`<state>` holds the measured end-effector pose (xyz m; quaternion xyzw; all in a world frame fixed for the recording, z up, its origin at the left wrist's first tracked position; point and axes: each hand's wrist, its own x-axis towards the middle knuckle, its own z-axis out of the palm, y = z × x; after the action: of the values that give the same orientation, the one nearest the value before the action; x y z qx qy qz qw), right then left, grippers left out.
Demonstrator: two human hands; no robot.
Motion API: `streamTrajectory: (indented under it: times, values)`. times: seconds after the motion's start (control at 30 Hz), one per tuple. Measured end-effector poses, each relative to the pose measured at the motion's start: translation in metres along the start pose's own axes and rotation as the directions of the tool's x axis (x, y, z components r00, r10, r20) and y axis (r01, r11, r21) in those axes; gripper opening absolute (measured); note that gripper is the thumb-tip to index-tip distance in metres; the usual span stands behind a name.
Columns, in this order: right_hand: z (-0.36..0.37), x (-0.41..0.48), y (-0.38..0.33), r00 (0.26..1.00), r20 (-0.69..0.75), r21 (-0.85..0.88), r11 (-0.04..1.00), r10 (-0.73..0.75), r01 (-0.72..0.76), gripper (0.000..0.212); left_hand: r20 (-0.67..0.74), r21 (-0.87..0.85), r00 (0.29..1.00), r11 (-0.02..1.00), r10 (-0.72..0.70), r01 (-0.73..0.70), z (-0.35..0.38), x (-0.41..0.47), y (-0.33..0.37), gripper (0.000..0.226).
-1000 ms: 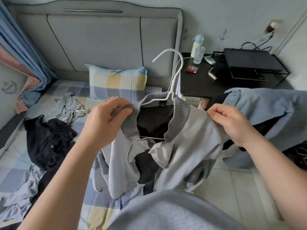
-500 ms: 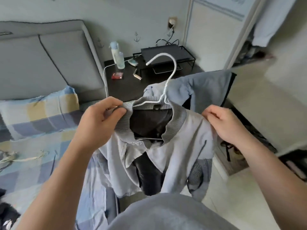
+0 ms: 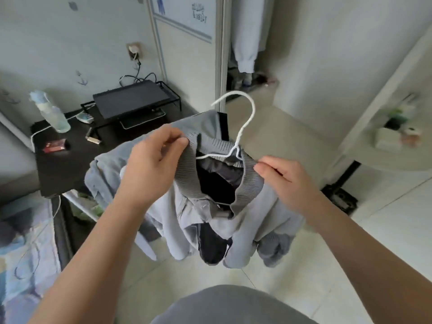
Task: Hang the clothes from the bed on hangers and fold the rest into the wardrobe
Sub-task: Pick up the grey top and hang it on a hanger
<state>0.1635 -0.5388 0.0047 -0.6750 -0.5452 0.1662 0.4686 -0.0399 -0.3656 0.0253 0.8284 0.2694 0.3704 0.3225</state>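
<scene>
A light grey jacket (image 3: 252,220) with a darker ribbed collar and black lining hangs on a white hanger (image 3: 243,127), whose hook stands up above the collar. My left hand (image 3: 152,167) pinches the left side of the collar. My right hand (image 3: 285,181) pinches the collar's right side at the shoulder. The jacket hangs over the floor between the bed and the open wardrobe (image 3: 245,50), where a pale garment hangs inside. Behind the jacket, a blue-grey garment (image 3: 112,169) is draped over something hidden.
A black bedside table (image 3: 70,164) at the left holds a bottle (image 3: 50,113), a small red box (image 3: 55,146) and a black wire rack (image 3: 133,101). The bed's checked sheet (image 3: 23,265) shows at lower left. A white shelf unit (image 3: 392,136) stands at the right. Pale floor tiles (image 3: 385,220) lie ahead.
My view has swung right, away from the bed and headboard toward the wardrobe. Both hands carry the jacket on its hanger that way; my right hand has shifted closer to the collar.
</scene>
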Motion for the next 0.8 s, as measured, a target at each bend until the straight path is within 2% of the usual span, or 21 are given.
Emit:
streamTrajectory:
  times: [0.1, 0.17, 0.33, 0.43, 0.53, 0.63, 0.8]
  values:
    - [-0.028, 0.002, 0.015, 0.997, -0.052, 0.011, 0.998, 0.058, -0.057, 0.038, 0.196, 0.148, 0.98, 0.987, 0.039, -0.069, 0.03, 0.025, 0.002, 0.025]
    - [-0.044, 0.009, 0.027, 0.985, -0.111, -0.003, 0.991, 0.133, -0.134, 0.044, 0.237, 0.158, 0.97, 0.984, 0.048, -0.087, 0.048, 0.037, 0.003, 0.032]
    - [-0.076, 0.031, 0.06, 0.928, -0.19, -0.096, 0.934, 0.322, -0.344, 0.039, 0.271, -0.014, 0.963, 1.0, 0.007, -0.003, 0.087, 0.075, -0.004, 0.039]
    - [-0.09, 0.038, 0.069, 0.929, -0.232, -0.152, 0.932, 0.289, -0.328, 0.031, 0.27, -0.134, 0.963, 0.99, -0.012, 0.05, 0.105, 0.11, -0.015, 0.039]
    - [-0.097, 0.038, 0.074, 0.954, -0.144, -0.17, 0.943, 0.263, -0.286, 0.028, 0.268, -0.182, 0.963, 0.98, -0.033, 0.084, 0.124, 0.152, -0.026, 0.038]
    - [-0.102, 0.048, 0.074, 0.943, -0.153, -0.19, 0.928, 0.294, -0.32, 0.029, 0.307, -0.165, 0.952, 0.985, 0.01, 0.043, 0.152, 0.192, -0.027, 0.03]
    - [-0.123, 0.079, 0.06, 0.839, -0.382, -0.052, 0.898, 0.387, -0.438, 0.031, 0.44, -0.168, 0.883, 0.981, 0.167, -0.102, 0.189, 0.261, -0.024, 0.031]
